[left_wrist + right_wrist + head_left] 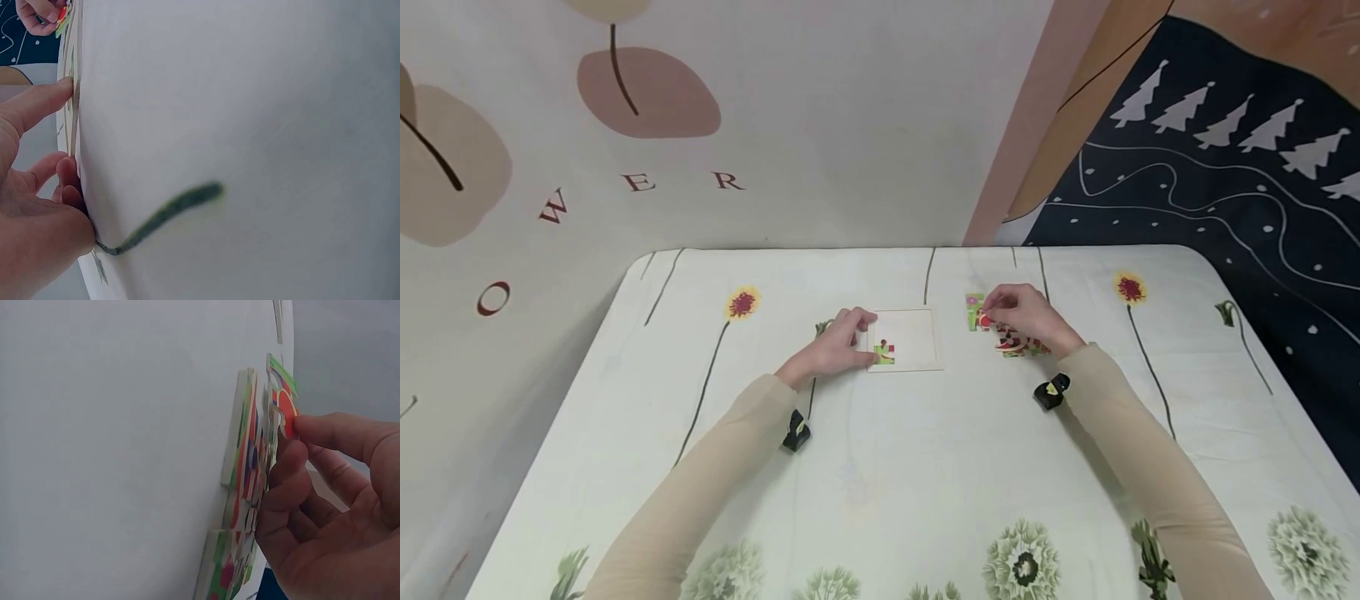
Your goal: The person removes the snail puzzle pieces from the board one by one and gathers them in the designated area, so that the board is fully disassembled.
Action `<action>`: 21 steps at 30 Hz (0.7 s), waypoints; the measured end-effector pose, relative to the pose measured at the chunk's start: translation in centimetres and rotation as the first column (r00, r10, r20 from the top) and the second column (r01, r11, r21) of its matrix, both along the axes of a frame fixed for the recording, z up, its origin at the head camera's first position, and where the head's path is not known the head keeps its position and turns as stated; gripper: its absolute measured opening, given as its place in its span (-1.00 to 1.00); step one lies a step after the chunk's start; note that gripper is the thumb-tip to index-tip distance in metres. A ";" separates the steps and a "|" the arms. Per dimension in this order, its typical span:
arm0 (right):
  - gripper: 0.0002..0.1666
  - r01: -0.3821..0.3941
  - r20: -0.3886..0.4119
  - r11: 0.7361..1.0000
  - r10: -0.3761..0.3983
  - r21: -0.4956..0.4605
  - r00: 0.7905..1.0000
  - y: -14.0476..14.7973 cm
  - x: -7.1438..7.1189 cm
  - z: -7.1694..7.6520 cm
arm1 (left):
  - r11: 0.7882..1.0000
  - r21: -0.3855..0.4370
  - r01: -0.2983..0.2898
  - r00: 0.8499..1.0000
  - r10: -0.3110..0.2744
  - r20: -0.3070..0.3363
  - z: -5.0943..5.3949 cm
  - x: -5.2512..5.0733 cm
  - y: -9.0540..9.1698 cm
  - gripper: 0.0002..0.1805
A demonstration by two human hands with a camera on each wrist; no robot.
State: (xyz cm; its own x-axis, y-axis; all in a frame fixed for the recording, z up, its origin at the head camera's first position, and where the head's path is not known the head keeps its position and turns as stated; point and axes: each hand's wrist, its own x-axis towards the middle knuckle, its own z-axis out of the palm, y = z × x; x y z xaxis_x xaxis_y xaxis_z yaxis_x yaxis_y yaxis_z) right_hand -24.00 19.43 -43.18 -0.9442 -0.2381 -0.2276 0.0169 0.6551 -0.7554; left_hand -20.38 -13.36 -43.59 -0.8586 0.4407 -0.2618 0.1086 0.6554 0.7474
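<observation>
My left hand (838, 343) rests at the left edge of a thin, pale puzzle board (913, 340). Its thumb and fingertips are spread apart and touch that edge; some fingers bend in the left wrist view. One green puzzle piece (884, 353) with a small figure lies in the board's lower left corner. To the right of the board, my right hand (1028, 315) pinches a puzzle piece (285, 409) in red and green between thumb and index finger. Below that hand lies a pile of colourful puzzle pieces (1013, 342), partly hidden by it.
Under everything is a white tablecloth (917, 450) printed with flowers and stems. A pale wall covering (850, 125) stands behind the table's far edge, with dark patterned cloth (1225, 200) at the right. Each wrist wears a small black camera (1051, 392).
</observation>
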 end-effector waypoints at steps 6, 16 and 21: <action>-0.85 -0.003 -0.002 1.000 0.003 0.001 1.000 0.1 -0.2 -0.1 | 1.000 0.007 0.000 1.000 0.000 0.003 0.0 0.0 0.1 -0.31; -0.85 -0.008 0.010 1.000 0.008 0.028 1.000 0.0 -0.4 -0.2 | 1.000 0.004 -0.004 1.000 0.004 -0.001 0.1 0.2 0.0 -0.32; -0.86 -0.012 0.009 0.999 0.012 0.041 1.000 0.0 -0.4 -0.2 | 1.000 0.006 0.002 1.000 -0.002 -0.003 0.1 0.2 -0.1 -0.32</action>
State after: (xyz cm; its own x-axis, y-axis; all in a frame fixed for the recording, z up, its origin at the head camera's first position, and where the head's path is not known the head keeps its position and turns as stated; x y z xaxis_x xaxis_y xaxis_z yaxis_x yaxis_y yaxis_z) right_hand -24.43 19.43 -43.42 -0.9393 -0.2395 -0.2456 0.0154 0.6858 -0.7277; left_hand -20.19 -13.41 -43.44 -0.8583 0.4443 -0.2568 0.1120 0.6506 0.7511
